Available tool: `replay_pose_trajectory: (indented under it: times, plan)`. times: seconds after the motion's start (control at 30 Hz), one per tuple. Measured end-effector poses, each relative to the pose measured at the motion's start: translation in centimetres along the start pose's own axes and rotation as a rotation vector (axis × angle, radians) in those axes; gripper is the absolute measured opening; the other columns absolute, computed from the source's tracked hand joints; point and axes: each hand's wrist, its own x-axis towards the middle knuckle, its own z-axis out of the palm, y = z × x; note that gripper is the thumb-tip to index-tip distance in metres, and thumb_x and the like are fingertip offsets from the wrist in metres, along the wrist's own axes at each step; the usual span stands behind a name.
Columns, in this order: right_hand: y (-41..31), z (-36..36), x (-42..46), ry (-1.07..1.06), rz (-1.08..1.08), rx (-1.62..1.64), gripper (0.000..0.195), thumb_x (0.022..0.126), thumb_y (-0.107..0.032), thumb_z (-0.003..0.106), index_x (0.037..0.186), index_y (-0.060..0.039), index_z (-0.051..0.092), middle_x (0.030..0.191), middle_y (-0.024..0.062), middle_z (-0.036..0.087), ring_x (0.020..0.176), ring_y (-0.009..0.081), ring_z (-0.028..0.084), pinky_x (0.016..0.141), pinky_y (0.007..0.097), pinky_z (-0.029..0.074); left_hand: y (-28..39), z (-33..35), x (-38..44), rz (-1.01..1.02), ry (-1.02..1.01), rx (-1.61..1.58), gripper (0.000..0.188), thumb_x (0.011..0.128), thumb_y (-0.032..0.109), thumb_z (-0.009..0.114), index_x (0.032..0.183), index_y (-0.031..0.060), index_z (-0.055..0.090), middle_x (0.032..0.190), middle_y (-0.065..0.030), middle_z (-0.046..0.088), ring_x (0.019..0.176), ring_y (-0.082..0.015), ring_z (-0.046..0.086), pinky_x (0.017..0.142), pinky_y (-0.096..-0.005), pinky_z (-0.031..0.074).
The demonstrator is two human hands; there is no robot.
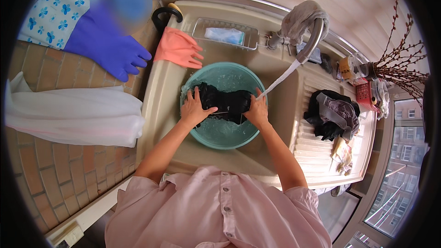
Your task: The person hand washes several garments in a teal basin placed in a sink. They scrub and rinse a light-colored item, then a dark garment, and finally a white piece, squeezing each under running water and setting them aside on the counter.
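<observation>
A black cloth garment (227,101) lies bunched in a round teal basin (225,144) holding water, which stands in a beige laundry sink (286,134). At the garment's left end, my left hand (193,110) grips it with the thumb across its front. My right hand (256,110) holds the right end. From the curved metal tap (311,46), a stream of water (280,79) runs down into the basin close to my right hand. The garment's underside is hidden in the water.
Over the sink's left rim hangs a coral rubber glove (177,48); a blue rubber glove (106,44) hangs farther left. A wire rack (253,34) holds a plastic packet. Dark and grey clothes (332,113) lie on the ribbed drainboard (306,155). Dry budded branches (399,58) stand at the right.
</observation>
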Motion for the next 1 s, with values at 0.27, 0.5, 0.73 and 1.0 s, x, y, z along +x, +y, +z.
replay_pose_trajectory:
  times: [0.27, 0.5, 0.73, 1.0]
  plan:
    - [5.4, 12.3, -0.9, -0.286, -0.126, -0.344, 0.033, 0.078, -0.013, 0.058, 0.11, -0.0031, 0.055, 0.121, 0.0152, 0.051, 0.109, 0.0305, 0.05, 0.081, 0.0411, 0.045, 1.2, 7.0, -0.5, 0.518, -0.045, 0.603, 0.098, 0.067, 0.046, 0.073, 0.144, 0.0106, 0.026, 0.15, -0.0191, 0.016, 0.14, -0.0347, 0.012, 0.111, -0.0565, 0.007]
    - [2.5, 11.4, 0.8, -0.482, -0.012, -0.53, 0.036, 0.088, -0.015, 0.051, 0.124, -0.01, 0.051, 0.137, 0.0126, 0.043, 0.123, 0.0264, 0.044, 0.094, 0.0382, 0.041, -2.2, 14.5, 2.8, 0.24, -0.628, 0.36, 0.091, 0.071, 0.053, 0.068, 0.144, 0.0136, 0.029, 0.148, -0.0161, 0.024, 0.138, -0.0348, 0.016, 0.112, -0.0534, 0.012]
    - [0.0, 9.9, 2.3, -0.47, 0.554, 0.206, 0.048, 0.089, -0.014, 0.045, 0.136, -0.0048, 0.041, 0.144, 0.0139, 0.034, 0.131, 0.0308, 0.035, 0.108, 0.0403, 0.027, 3.6, 5.9, 2.2, 0.224, -0.657, 0.542, 0.088, 0.075, 0.057, 0.061, 0.146, 0.0231, 0.023, 0.151, -0.0074, 0.022, 0.138, -0.0314, 0.02, 0.114, -0.0495, 0.014]
    - [-3.1, 3.8, 1.7, -0.487, 0.049, -0.479, 0.048, 0.071, -0.015, 0.068, 0.118, -0.0057, 0.058, 0.133, 0.0111, 0.041, 0.121, 0.0292, 0.045, 0.092, 0.0376, 0.047, 0.3, 3.4, 3.1, 0.259, -0.661, 0.137, 0.098, 0.066, 0.04, 0.077, 0.145, 0.0138, 0.024, 0.151, -0.0183, 0.013, 0.14, -0.0342, 0.015, 0.109, -0.0572, 0.017]
